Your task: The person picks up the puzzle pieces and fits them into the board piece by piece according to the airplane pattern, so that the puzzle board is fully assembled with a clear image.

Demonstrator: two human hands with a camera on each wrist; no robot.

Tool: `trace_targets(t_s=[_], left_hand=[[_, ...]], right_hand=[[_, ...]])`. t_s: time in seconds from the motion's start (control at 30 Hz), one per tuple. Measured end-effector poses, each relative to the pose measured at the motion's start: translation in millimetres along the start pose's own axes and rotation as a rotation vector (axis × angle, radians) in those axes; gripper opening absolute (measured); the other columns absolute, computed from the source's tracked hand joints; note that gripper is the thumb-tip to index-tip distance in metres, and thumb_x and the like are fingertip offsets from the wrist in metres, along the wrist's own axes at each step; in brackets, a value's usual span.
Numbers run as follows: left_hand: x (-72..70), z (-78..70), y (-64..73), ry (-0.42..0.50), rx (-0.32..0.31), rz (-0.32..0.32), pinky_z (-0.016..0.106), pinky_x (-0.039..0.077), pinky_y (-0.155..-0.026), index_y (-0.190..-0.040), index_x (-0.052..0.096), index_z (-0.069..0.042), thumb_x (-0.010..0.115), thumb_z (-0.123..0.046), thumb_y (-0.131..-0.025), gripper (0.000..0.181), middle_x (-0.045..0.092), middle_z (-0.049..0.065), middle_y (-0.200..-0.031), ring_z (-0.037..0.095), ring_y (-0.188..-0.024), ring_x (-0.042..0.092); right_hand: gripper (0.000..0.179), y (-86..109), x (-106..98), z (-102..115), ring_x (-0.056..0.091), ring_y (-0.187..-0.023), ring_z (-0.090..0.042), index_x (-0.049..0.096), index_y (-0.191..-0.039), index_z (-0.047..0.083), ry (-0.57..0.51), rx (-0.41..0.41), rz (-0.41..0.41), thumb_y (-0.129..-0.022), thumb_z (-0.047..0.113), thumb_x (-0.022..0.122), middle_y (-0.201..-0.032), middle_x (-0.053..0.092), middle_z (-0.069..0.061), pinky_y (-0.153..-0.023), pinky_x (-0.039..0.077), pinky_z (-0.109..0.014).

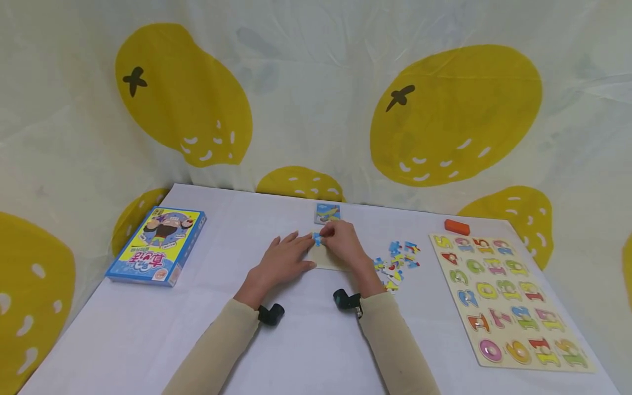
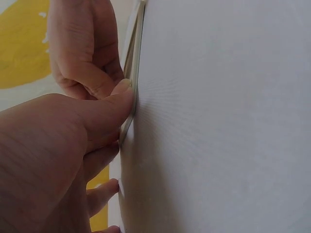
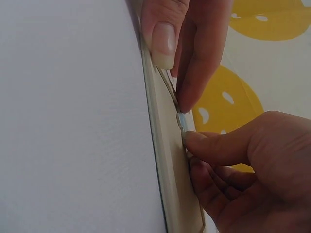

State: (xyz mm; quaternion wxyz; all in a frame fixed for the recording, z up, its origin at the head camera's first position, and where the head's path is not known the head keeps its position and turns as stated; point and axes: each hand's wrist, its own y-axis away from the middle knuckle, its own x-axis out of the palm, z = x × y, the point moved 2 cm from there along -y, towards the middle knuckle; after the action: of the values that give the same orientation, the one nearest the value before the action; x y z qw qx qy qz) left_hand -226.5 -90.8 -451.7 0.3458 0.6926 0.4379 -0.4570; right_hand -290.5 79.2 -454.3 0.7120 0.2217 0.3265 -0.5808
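There are two hands (image 1: 286, 255) (image 1: 343, 241), one tray (image 1: 326, 258), one box (image 1: 155, 247), one block (image 1: 456, 227)

The white table (image 1: 306, 351) bears a tray (image 1: 323, 259). Just behind the tray lies a card (image 1: 327, 213); well left of it, a box (image 1: 157, 247); near its right side, loose pieces (image 1: 393, 270); farther right, a number board (image 1: 508, 336) and an orange block (image 1: 456, 227).

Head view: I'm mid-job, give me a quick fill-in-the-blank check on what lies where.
The blue-edged box lies to the person's ____.
Of the two hands, the ____ one is nearer the loose puzzle pieces.
The number board has a small block just beyond its ____ edge.
The puzzle piece between the hands looks mainly ____.
Missing words: left; right; far; blue.
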Motion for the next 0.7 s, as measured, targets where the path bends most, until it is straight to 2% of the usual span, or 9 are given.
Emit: trace_targets(t_s=[0.2, 0.47, 0.6, 0.7], left_hand=[[0.1, -1.2, -0.9, -0.014, 0.002, -0.003, 0.064, 0.018, -0.121, -0.153, 0.041, -0.023, 0.059, -0.049, -0.096, 0.065, 0.036, -0.006, -0.161, 0.029, -0.153, 0.026], [0.1, -1.2, -5.8, -0.126, 0.052, -0.001, 0.065, 0.024, -0.118, -0.155, 0.037, -0.026, 0.055, -0.051, -0.097, 0.065, 0.034, -0.005, -0.163, 0.030, -0.151, 0.029], [-1.6, -0.8, -8.6, -0.139, 0.060, 0.007, 0.063, 0.026, -0.118, -0.154, 0.038, -0.026, 0.056, -0.052, -0.096, 0.065, 0.034, -0.004, -0.162, 0.030, -0.150, 0.031], [-1.3, -0.2, -10.6, -0.113, 0.052, 0.023, 0.062, 0.023, -0.119, -0.154, 0.039, -0.026, 0.058, -0.052, -0.095, 0.066, 0.033, -0.006, -0.163, 0.028, -0.152, 0.028]], right_hand=[[0.012, 1.2, 1.1, -2.6, 0.060, -0.081, -0.020, 0.075, -0.097, 0.004, -0.009, 0.008, -0.015, -0.086, 0.002, 0.073, -0.088, 0.071, -0.008, -0.079, 0.053, -0.034], [0.013, 1.2, 0.5, -1.1, 0.059, -0.080, -0.021, 0.072, -0.095, 0.003, 0.041, -0.010, -0.067, -0.083, 0.001, 0.073, -0.084, 0.068, -0.008, -0.077, 0.051, -0.035], [0.015, 2.2, -0.3, -1.1, 0.057, -0.081, -0.023, 0.071, -0.098, 0.004, 0.087, -0.013, -0.056, -0.083, 0.006, 0.076, -0.084, 0.064, -0.009, -0.077, 0.048, -0.036], [0.017, 3.2, -1.3, -2.8, 0.056, -0.082, -0.023, 0.071, -0.100, 0.005, 0.107, -0.022, -0.039, -0.084, 0.010, 0.076, -0.087, 0.064, -0.010, -0.077, 0.047, -0.036]])
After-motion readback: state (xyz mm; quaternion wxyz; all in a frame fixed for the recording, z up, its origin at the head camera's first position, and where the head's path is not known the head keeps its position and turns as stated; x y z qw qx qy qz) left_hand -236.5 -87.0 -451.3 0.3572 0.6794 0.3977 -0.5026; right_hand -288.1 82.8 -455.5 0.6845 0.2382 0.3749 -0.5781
